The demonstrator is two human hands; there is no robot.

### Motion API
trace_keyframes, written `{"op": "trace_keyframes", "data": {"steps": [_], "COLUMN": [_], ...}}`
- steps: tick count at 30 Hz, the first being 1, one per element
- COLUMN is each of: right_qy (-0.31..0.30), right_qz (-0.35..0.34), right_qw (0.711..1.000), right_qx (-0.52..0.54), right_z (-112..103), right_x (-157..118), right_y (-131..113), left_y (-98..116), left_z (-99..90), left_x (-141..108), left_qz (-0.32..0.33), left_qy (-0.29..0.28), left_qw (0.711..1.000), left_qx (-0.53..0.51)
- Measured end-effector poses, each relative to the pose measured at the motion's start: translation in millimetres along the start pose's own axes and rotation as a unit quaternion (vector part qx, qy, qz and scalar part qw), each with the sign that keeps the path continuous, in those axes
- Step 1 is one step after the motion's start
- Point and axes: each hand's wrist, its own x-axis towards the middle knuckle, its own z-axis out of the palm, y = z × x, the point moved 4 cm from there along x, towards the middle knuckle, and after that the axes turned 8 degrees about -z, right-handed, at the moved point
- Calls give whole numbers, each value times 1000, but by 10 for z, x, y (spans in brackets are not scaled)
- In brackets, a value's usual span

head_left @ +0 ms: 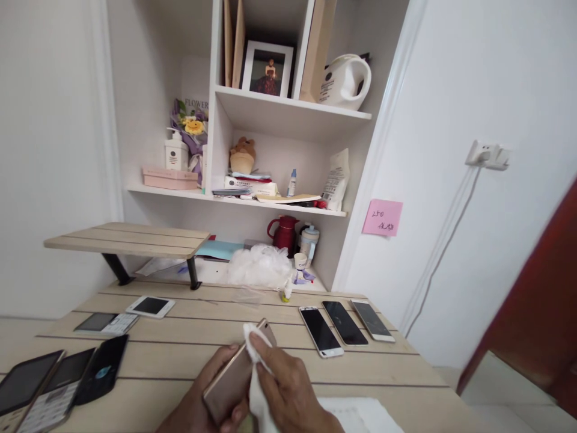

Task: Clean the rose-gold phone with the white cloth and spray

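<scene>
A gold smartphone (232, 385) is tilted up above the front of the table, its back towards me. My left hand (210, 385) grips it along its edges, thumb on the far side. My right hand (288, 382) pinches a white cloth (258, 394) and presses it against the phone's upper end. Part of the cloth hangs down between the two hands. Another white cloth (360, 415) lies on the table by my right wrist. To the right of my hands, a white-framed phone (321, 332), a black phone (345, 323) and a light-coloured phone (372, 320) lie in a row.
On the left are several phones, including a white one (151, 306) and a black one (103, 368). A raised wooden stand (130, 239) is behind them. A small bottle (287, 290), crumpled plastic (259, 264) and a red jug (283, 234) stand towards the shelves.
</scene>
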Motion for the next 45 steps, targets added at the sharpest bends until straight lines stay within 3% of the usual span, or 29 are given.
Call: {"op": "trace_keyframes", "data": {"steps": [5, 12, 18, 23, 25, 30, 36, 41, 45], "right_qy": [28, -74, -9, -119, -150, -97, -144, -104, -123], "right_qz": [44, -15, 96, 8, -13, 40, -50, 23, -34], "right_qw": [998, 997, 995, 992, 988, 994, 988, 994, 992], "right_qx": [-18, 12, -10, 36, 44, 20, 15, -2, -6], "right_z": [-28, 53, -29, 186, 219, 154, 303, 256, 295], "right_x": [-15, -48, -6, -40, -54, -61, -32, -44, -73], "right_y": [87, -26, 66, -223, -275, -158, -323, -261, -245], "left_y": [-3, -38, -10, -33, -21, 0, 26, 70, 100], "left_z": [-26, -96, -93, -30, 4, 4, -36, -18, -61], "left_x": [-12, 10, 37, 20, 7, 15, 45, 29, 51], "left_qz": [0, 27, 42, -45, -47, -26, -33, -2, 25], "left_qy": [-8, 27, -7, -48, -68, -43, 13, 31, 19], "left_qw": [1000, 999, 999, 991, 985, 991, 995, 992, 991], "left_qx": [-1, 19, 30, -118, -153, -121, -91, -120, -127]}}
